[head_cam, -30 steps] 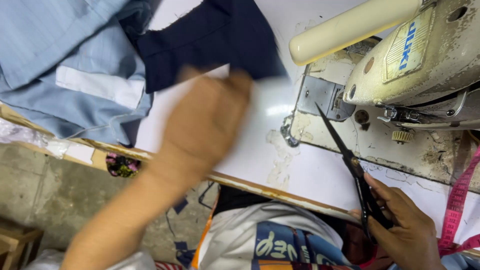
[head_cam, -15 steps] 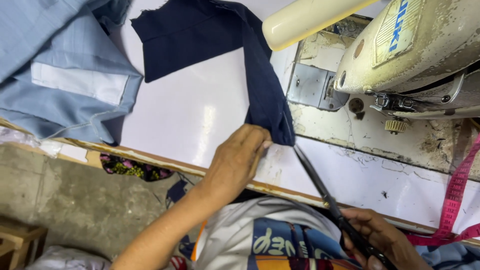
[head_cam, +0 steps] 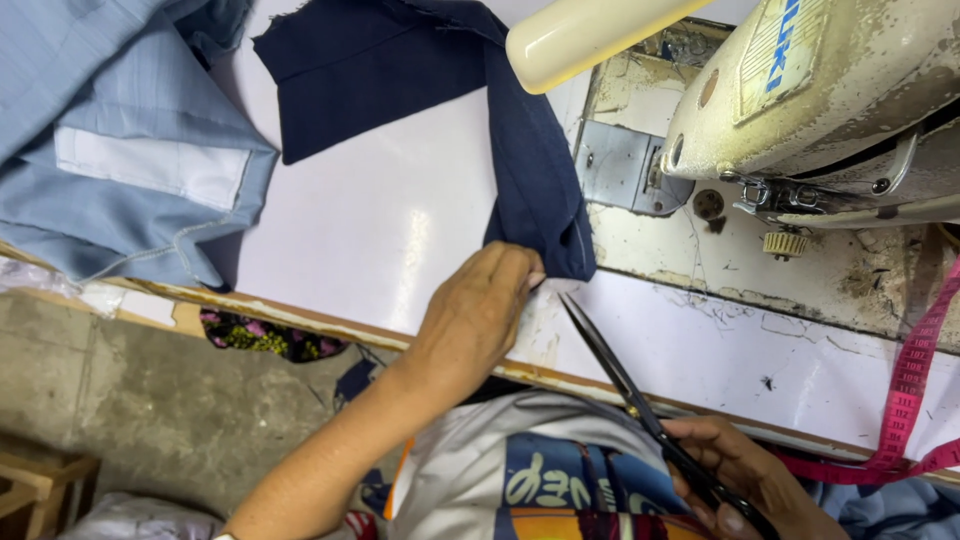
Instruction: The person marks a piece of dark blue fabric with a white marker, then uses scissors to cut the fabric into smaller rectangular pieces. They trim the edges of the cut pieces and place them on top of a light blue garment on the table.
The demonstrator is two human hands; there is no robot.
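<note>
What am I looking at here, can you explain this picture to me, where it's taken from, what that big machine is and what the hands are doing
The picture comes from a camera worn on a person's head, looking down at their own two hands and a white worktable. The cream-coloured machine at the upper right is a sewing machine, set into the table. On the table lies a dark navy piece of cloth, and a light blue garment is heaped at the left. The left hand pinches the lower corner of the navy cloth near the table's front edge. The right hand holds black scissors, blades shut or nearly so, tips pointing toward that corner. A pink measuring tape hangs at the right.
</note>
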